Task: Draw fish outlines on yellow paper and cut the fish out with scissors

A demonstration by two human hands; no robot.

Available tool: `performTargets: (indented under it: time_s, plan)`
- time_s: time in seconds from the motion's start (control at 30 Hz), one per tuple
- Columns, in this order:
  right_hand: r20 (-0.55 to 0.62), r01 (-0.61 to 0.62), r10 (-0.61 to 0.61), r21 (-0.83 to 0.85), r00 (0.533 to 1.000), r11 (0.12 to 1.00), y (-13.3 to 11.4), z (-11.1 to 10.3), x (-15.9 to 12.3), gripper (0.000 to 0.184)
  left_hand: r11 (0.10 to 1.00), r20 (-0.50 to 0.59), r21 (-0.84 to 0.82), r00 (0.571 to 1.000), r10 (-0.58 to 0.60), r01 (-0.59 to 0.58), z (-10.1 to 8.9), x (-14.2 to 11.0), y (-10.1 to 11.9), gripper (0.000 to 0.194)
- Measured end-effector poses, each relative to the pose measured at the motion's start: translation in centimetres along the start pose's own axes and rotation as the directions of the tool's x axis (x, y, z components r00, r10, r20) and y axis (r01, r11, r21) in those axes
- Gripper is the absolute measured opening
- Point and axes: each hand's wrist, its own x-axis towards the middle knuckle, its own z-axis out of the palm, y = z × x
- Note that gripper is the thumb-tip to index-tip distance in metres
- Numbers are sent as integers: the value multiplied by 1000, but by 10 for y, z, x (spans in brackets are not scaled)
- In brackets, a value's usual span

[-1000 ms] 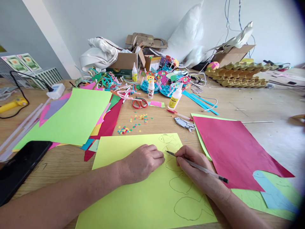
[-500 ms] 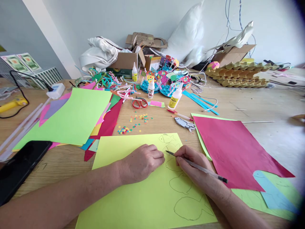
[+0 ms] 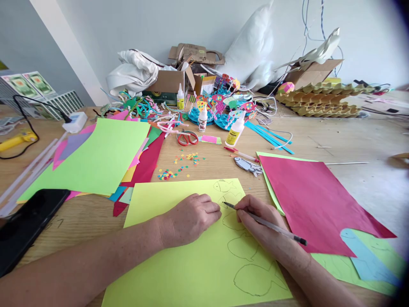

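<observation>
A yellow-green sheet of paper lies before me, with several pencil-thin fish outlines down its right side. My right hand grips a clear-barrelled pen with a dark end. The pen's tip touches, or nearly touches, the second fish drawing from the top, close to its head. Curled and resting on the sheet just left of the drawings is my left hand; its fingers are drawn together, the fingertips partly hidden, and no object shows in it. My right hand partly covers the third outline.
Left lie stacked coloured sheets and a black phone. Ahead are paper confetti, red-handled scissors, a glue bottle, a red pen and a grey paper fish. A crimson sheet lies right.
The pen's rear end has shifted very slightly right, while its tip stays near the same fish's head. My left hand keeps its place on the sheet.
</observation>
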Motion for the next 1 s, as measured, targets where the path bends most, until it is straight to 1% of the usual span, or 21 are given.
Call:
performTargets:
  time_s: [0.13, 0.27, 0.43, 0.57, 0.73, 0.87, 1.0]
  plan:
    - [16, 0, 0, 2, 1000, 1000, 0, -1, -1, 9, 1000, -1, 1, 1000, 6, -6, 0, 0, 0, 23]
    - [3, -4, 4, -1, 1000, 1000, 0, -1, 0, 8, 1000, -6, 0, 1000, 10, -10, 0, 0, 0, 23]
    - [30, 0, 0, 16, 1000, 1000, -1, -1, 0, 9, 1000, -10, -2, 1000, 6, -6, 0, 0, 0, 23]
    - [10, -10, 10, 13, 1000, 1000, 0, -1, -1, 9, 1000, -3, -2, 1000, 6, -6, 0, 0, 0, 24]
    - [32, -2, 1, 24, 999, 1000, 2, -1, -2, 9, 1000, 1, 3, 1000, 7, -7, -2, 0, 0, 24]
    - [21, -13, 13, 28, 1000, 1000, 2, 0, -1, 8, 1000, 1, 8, 1000, 8, -8, -1, 0, 0, 24]
    - [35, -3, 2, 31, 999, 1000, 3, 0, 0, 8, 1000, 5, 3, 1000, 11, -11, -1, 0, 0, 23]
